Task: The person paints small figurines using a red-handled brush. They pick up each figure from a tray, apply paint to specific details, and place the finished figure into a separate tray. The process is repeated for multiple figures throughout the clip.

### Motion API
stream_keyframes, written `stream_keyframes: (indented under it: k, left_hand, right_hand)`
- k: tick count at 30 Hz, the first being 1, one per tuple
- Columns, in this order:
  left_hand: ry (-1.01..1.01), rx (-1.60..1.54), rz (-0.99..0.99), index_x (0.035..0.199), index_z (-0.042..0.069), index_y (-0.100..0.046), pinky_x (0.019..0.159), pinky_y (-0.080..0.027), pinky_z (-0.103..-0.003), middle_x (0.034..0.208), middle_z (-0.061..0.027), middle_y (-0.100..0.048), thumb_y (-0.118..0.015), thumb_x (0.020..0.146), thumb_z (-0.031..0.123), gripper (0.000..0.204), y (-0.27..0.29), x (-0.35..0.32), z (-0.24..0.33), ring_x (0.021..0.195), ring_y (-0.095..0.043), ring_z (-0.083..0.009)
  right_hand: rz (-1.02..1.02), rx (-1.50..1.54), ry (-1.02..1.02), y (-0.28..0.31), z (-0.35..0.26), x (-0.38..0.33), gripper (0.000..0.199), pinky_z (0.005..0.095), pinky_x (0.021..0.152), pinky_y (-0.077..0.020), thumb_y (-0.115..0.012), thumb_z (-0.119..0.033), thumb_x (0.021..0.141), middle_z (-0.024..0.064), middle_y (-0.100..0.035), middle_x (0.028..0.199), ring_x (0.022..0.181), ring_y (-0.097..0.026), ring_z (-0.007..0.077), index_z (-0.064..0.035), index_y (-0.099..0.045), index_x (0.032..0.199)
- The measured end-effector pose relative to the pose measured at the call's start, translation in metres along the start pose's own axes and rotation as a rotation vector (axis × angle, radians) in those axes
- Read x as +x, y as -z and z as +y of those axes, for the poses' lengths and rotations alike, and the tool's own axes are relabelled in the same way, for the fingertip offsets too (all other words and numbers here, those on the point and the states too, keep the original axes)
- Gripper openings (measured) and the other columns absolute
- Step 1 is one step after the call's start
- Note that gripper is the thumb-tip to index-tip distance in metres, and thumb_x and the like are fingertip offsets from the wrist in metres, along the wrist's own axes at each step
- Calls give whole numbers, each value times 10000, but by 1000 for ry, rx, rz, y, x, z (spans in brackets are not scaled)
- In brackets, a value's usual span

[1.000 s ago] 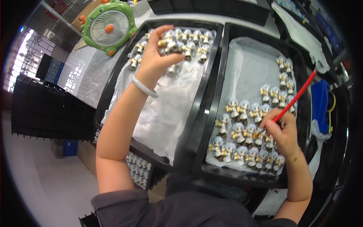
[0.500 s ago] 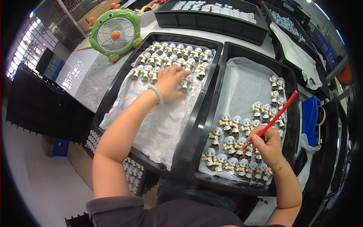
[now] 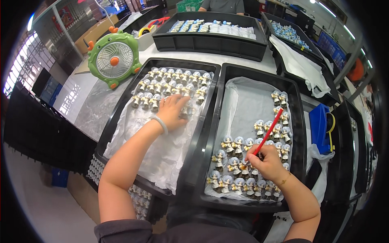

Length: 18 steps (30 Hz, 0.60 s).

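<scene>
My left hand is over the left black tray, its thumb and fingers bent around one small figurine that it partly hides. Rows of similar pale-haired figurines stand beyond it on white crumpled lining paper. In my right hand is a thin red-handled paintbrush, gripped like a pen. Its tip points down at a figurine in the right black tray; whether it touches is too small to tell. Several more figurines stand around that one.
A green animal-shaped fan stands beyond the left tray. Another black tray with blue-topped pieces lies across the far side, and a person is behind it. A blue box is at the right. More figurines show below the left tray.
The view has tilted up, so the trays sit lower and further left in the picture. Both hands keep nearly the same places over the trays; the brush stays in my right hand.
</scene>
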State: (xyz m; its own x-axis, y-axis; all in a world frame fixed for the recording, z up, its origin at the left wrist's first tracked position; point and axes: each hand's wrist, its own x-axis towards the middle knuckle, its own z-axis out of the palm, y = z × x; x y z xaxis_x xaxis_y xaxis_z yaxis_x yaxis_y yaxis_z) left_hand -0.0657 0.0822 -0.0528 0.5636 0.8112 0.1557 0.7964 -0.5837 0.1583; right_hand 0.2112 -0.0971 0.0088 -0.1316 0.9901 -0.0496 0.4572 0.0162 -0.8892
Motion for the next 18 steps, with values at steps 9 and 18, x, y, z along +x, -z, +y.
stream_keyframes:
  k: [9, 18]
  left_hand:
    - [-88, -13, -74, 1291, 113, -281, 968, -239, -422, 1232, -171, -351, -639, 589, 234, 797, 4, 5, 0, 1151, -317, -347]
    - [-174, -39, 371, 1180, 28, -405, 840, -359, -376, 990, -126, -535, -581, 609, 39, 598, 33, 15, 58, 942, -493, -279]
  right_hand:
    - [-119, -79, 111, -15, 23, -2, 110, 266, 575, -478, -566, -109, 733, 73, -603, 614, 615, -620, 131, -5, -579, 767]
    - [-48, -62, 288, -11, 6, -7, 227, 399, 621, -437, -570, -237, 688, 164, -558, 628, 628, -554, 333, -11, -571, 709]
